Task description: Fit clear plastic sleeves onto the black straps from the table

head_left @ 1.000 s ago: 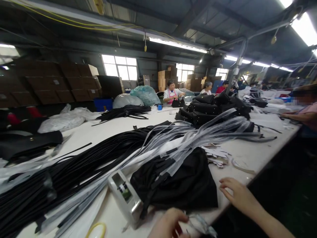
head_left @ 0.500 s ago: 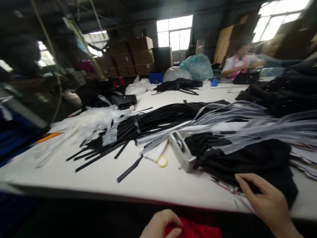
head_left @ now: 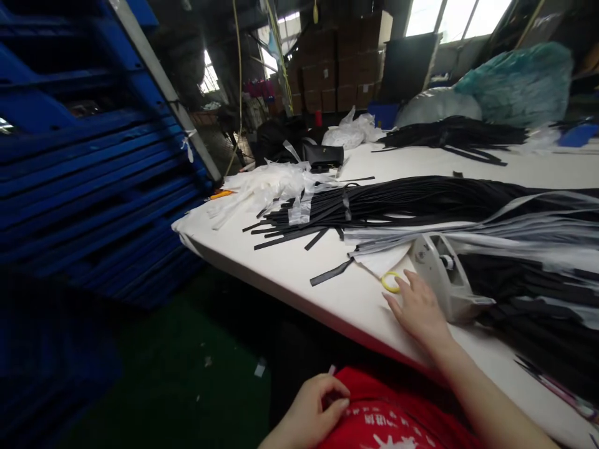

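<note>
My right hand point(head_left: 418, 306) lies flat on the white table point(head_left: 281, 265), fingers stretched out, its fingertips close to a small yellow ring point(head_left: 390, 282) and its side against a white tape dispenser point(head_left: 444, 275). My left hand point(head_left: 314, 408) is down at my lap, fingers curled in a pinch against my red shirt point(head_left: 388, 418); whether it holds anything is hidden. A long bundle of black straps point(head_left: 402, 202) lies across the table beyond the dispenser, with clear plastic sleeves point(head_left: 515, 231) over part of it.
Stacked blue pallets point(head_left: 84, 168) stand at the left, close to the table's corner, with dark green floor point(head_left: 187, 368) between. Crumpled clear plastic point(head_left: 266, 184), a black bag point(head_left: 322, 154) and another strap bundle point(head_left: 449, 134) lie farther back. Cardboard boxes point(head_left: 337, 75) and filled sacks point(head_left: 515, 81) stand behind.
My view has swung left, bringing the blue pallets in. My right hand has moved left from the black fabric pile to beside the tape dispenser. My left hand stays at my lap.
</note>
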Demonstrator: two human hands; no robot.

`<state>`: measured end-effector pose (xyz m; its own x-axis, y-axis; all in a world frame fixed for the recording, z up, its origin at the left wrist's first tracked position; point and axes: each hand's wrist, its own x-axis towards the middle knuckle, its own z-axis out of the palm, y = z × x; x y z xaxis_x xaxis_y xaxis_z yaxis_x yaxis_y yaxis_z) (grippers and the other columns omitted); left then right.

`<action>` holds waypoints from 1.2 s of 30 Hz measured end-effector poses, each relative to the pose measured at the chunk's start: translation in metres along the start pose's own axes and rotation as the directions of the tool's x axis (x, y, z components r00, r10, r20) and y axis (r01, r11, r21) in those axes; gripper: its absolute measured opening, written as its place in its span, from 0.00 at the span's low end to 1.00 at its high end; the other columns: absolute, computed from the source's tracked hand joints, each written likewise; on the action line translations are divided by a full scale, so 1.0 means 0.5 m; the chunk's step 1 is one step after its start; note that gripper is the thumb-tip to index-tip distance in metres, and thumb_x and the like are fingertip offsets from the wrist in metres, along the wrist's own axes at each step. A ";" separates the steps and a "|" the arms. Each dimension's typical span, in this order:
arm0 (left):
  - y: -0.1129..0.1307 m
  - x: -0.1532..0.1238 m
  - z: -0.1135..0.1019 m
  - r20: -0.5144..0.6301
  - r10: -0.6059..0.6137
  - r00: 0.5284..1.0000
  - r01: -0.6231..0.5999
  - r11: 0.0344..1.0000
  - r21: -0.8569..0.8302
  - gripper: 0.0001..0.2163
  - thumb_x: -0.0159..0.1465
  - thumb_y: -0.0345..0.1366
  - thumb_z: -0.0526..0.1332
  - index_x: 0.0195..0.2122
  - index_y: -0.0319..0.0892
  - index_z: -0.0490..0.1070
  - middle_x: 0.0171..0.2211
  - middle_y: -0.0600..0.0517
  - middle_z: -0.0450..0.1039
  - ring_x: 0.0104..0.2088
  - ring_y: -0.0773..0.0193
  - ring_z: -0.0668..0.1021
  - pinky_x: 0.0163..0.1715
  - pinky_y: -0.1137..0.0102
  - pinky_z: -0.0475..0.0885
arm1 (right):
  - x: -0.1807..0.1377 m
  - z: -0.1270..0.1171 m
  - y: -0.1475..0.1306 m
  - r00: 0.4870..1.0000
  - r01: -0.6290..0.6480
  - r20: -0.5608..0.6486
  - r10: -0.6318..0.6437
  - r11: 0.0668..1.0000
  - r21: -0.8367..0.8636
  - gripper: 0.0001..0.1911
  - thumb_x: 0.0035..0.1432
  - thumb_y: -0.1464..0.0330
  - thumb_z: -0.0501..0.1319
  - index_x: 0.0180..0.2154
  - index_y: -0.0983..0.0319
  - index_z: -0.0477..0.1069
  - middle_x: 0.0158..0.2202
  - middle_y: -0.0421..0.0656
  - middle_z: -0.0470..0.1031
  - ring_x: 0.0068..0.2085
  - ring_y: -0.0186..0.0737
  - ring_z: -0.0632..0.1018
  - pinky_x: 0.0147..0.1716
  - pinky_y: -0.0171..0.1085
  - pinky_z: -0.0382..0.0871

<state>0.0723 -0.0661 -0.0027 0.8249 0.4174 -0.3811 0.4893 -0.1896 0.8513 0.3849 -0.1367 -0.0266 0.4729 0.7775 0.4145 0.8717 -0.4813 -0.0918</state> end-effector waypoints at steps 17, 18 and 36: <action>0.021 0.029 -0.032 0.023 -0.021 1.000 0.024 0.988 -0.153 0.10 0.60 0.36 0.62 0.40 0.38 0.79 0.40 0.47 0.79 0.41 0.59 0.78 0.44 0.69 0.71 | 0.085 -0.005 -0.006 0.993 0.079 0.081 -0.080 0.997 0.010 0.17 0.65 0.63 0.55 0.48 0.67 0.74 0.48 0.55 0.75 0.50 0.51 0.74 0.53 0.44 0.65; 0.018 0.030 -0.031 0.026 -0.014 1.000 0.018 0.988 -0.153 0.10 0.60 0.36 0.62 0.40 0.38 0.79 0.41 0.47 0.79 0.41 0.59 0.78 0.43 0.69 0.71 | 0.104 -0.007 -0.013 0.991 0.088 0.101 -0.091 0.996 0.033 0.16 0.66 0.64 0.55 0.47 0.66 0.75 0.45 0.52 0.76 0.48 0.49 0.75 0.50 0.42 0.66; 0.000 0.019 -0.029 -0.009 -0.067 0.998 0.064 0.971 -0.229 0.12 0.60 0.37 0.62 0.41 0.37 0.80 0.38 0.47 0.79 0.37 0.61 0.77 0.37 0.71 0.70 | 0.240 0.036 -0.048 0.955 0.058 0.291 -0.060 0.998 0.014 0.11 0.61 0.65 0.60 0.30 0.61 0.76 0.35 0.45 0.76 0.36 0.42 0.76 0.33 0.37 0.60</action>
<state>0.0762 -0.0492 -0.0012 0.7874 0.4374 -0.4344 0.4627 0.0464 0.8853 0.4230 -0.0244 0.0090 0.4367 0.8891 0.1375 0.8995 -0.4294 -0.0803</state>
